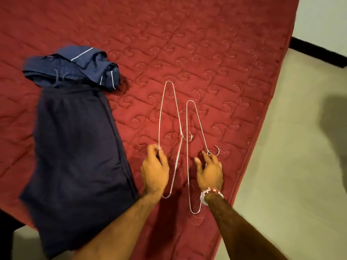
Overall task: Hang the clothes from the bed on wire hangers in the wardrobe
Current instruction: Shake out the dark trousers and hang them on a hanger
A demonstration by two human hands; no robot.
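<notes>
Looking down on two bare wire hangers, thin, pale and silvery, lying flat side by side on the red quilted mattress point(206, 53). Taking the left hanger point(159, 119) first: a long narrow triangle pointing away up the bed, with its hook curling out to the right about halfway along. Taking the right hanger point(187, 132) next: same shape, sitting a little nearer, with its hook poking out to the right.

Gripping the left hanger's straight bar with the left hand point(155, 166), fingers curled down onto the wire, most of the hanger stretching beyond the knuckles and its near tip lying beside the wrist. Touching the right hanger's neck with the right hand point(209, 169), fingertips just short of the hook, near end of the wire running under the palm. Not managing to tell whether it is pinching or merely resting there. Wearing a beaded bracelet point(211, 194) on that wrist.

Spotting the clothes off to the left, apart from both hands: dark trousers point(75, 147) folded flat, touching blue shorts point(78, 66) with white piping bunched just beyond.
</notes>
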